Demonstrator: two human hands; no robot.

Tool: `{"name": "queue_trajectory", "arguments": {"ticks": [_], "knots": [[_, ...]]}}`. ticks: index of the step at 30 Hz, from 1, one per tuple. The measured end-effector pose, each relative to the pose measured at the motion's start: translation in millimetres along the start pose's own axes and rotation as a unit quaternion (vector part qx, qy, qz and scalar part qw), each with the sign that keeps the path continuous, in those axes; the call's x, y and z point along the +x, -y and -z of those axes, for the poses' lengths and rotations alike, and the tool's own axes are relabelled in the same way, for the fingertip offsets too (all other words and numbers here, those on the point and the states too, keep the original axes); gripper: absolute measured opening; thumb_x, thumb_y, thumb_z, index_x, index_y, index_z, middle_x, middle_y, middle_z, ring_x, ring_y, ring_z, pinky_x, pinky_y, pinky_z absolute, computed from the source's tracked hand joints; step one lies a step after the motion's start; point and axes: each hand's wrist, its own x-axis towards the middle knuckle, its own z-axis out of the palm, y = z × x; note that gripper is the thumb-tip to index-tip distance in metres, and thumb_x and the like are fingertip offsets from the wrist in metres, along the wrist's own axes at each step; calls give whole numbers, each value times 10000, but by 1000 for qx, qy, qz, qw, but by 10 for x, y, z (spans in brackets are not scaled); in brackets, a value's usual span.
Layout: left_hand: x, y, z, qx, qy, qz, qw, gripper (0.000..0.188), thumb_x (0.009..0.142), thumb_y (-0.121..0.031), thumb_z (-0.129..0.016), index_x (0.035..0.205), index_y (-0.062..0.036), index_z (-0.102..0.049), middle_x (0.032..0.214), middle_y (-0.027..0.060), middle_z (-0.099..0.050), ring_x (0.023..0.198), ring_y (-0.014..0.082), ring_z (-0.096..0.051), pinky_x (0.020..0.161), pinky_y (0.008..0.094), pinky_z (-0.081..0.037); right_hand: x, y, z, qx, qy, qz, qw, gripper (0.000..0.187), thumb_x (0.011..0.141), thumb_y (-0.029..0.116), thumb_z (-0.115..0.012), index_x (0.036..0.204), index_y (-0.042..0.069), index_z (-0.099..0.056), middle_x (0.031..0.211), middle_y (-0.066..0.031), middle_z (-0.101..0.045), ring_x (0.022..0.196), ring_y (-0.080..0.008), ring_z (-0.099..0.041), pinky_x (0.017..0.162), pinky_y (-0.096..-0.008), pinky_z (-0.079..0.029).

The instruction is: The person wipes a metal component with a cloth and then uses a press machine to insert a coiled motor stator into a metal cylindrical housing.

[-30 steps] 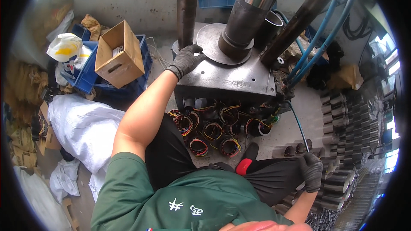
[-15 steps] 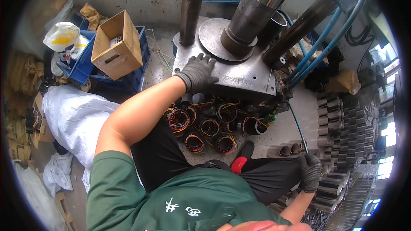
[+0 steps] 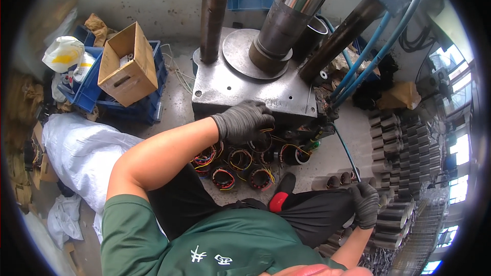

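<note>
a metal press (image 3: 255,92) fills the upper middle, its thick column standing on a round plate (image 3: 238,56) on the bed. rows of metal cylinders (image 3: 409,148) line the right side; between them and the bed's right edge runs a strip of grey floor, crossed by a thin rod. at the left, a white sack (image 3: 87,145) bulges beside the person's bent left arm. behind it, blue crates (image 3: 135,111) bear an open, tilted cardboard box (image 3: 130,82); a narrower lane separates them from the bed's left edge. wire-wound rings (image 3: 223,186) crowd the floor below the bed's front edge, up to the person's legs, leaving little space there. the rod (image 3: 346,151) slants from near the press's right side to the gloved right hand (image 3: 364,205), fingers wrapped around its near end. the gloved left hand (image 3: 243,121) is at the bed's front edge, fingers together and bent; whether they touch or grip anything, i cannot tell.
</note>
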Motion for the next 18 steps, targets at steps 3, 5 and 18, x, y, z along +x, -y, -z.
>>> {"name": "queue_trajectory", "arguments": {"ticks": [3,5,18], "knots": [[-3,131,84,44,10,119,992,608,820,-366,-762,1334,-73,-622,1411,212,-566,1350,407,-489,1139,508,-399,6,-85,16,26,13,9,1000,143,863,100,-706,928,-27,-699,799,-223,-663,740,-363,-661,703,-418,-519],[-42,211,130,40,19,175,984,633,842,-398,-744,1364,-67,-610,1421,210,-560,1349,396,-492,1134,493,-407,20,-60,60,50,32,12,998,140,871,83,-699,969,-16,-705,814,-211,-676,754,-345,-673,719,-413,-530],[12,310,239,15,70,212,975,623,889,-435,-701,1368,-46,-611,1389,190,-598,1326,368,-534,1116,467,-434,2192,229,1050,-62,-270,177,944,222,1010,128,-538,1135,1,-671,1096,-147,-706,1001,-277,-681,908,-377,-517]]}}
